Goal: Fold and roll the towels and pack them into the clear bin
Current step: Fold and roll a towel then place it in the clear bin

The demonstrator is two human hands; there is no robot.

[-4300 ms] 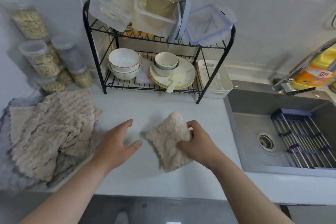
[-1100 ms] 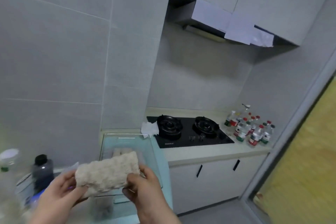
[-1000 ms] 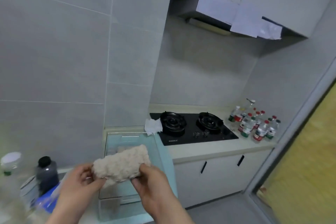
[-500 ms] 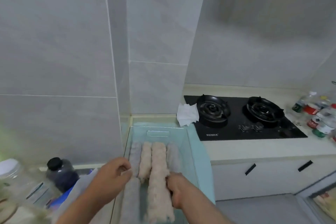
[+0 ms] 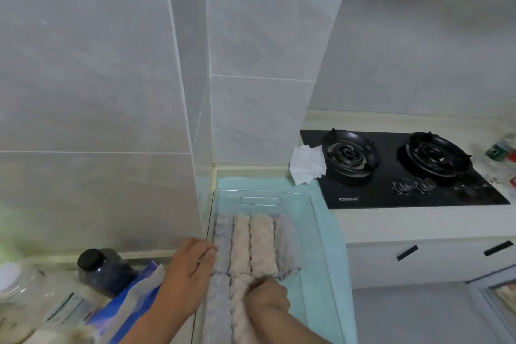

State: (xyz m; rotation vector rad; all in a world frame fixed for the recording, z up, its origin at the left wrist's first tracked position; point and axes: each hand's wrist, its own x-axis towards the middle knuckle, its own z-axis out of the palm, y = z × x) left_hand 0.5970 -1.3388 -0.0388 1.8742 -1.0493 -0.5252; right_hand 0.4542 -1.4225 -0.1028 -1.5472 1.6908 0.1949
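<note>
Clear bin (image 5: 321,232): four rolled towels (image 5: 252,243) side by side at back, two more in front, grey and beige.

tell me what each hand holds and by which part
Right hand grips the front beige roll near its far end; left hand only touches a grey roll.

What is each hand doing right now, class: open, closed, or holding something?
Left hand: open, touching the far gray roll.
Right hand: closed around the near beige roll.
</note>
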